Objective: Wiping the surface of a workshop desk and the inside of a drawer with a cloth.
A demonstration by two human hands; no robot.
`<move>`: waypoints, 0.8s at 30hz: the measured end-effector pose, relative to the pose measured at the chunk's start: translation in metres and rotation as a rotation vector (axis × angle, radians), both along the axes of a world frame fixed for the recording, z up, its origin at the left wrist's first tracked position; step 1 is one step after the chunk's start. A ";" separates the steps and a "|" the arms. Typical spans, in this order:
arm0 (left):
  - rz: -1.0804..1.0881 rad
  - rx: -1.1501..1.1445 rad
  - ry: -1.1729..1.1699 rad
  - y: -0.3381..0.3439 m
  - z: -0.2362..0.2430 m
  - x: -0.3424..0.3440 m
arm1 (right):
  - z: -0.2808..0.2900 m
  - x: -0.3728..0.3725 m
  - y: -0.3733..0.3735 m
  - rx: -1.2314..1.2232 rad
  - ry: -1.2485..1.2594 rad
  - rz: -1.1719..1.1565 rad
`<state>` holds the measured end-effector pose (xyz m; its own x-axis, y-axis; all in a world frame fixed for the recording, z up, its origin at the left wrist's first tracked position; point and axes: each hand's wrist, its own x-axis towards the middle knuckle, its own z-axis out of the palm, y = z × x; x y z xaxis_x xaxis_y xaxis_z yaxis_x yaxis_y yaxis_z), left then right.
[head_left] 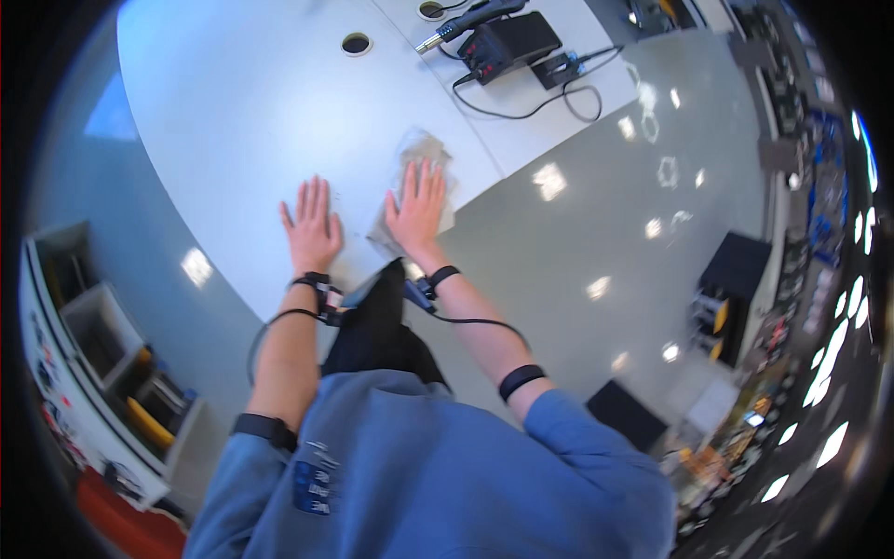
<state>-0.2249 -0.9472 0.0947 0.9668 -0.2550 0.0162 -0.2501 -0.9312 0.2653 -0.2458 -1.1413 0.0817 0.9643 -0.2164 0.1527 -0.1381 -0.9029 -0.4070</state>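
On the white table point(242, 102), my left hand point(313, 228) lies flat near the front edge, fingers stretched out, holding nothing. My right hand point(418, 210) presses flat on a crumpled grey-beige cloth point(424, 147), its fingers extended and slightly apart. Parts of the cloth stick out beyond the fingertips and beside the wrist; the rest is under the palm. A few small dark specks show on the tabletop between the two hands. Both wrists wear black straps with small devices and cables.
A black control box point(515, 45) with a hot-air gun point(470, 22) and looping cable point(521, 117) sits at the far right of the table. A round hole point(357, 44) pierces the top. Shelving with bins point(102, 326) stands left; a dark chair-like object point(736, 265) is right.
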 end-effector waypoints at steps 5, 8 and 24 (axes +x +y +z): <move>0.004 0.019 -0.012 0.002 0.016 0.005 | -0.010 0.001 -0.038 -0.109 0.084 -0.332; 0.012 0.036 0.035 0.003 0.019 0.001 | -0.021 0.012 -0.083 -0.191 0.118 -0.439; 0.039 0.022 0.084 0.000 0.019 -0.002 | 0.013 0.000 -0.058 0.063 0.170 0.327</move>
<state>-0.2267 -0.9469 0.1140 0.9738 -0.2162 -0.0706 -0.1908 -0.9456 0.2633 -0.2461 -1.1991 0.0944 0.9944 0.1036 -0.0193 0.0833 -0.8845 -0.4591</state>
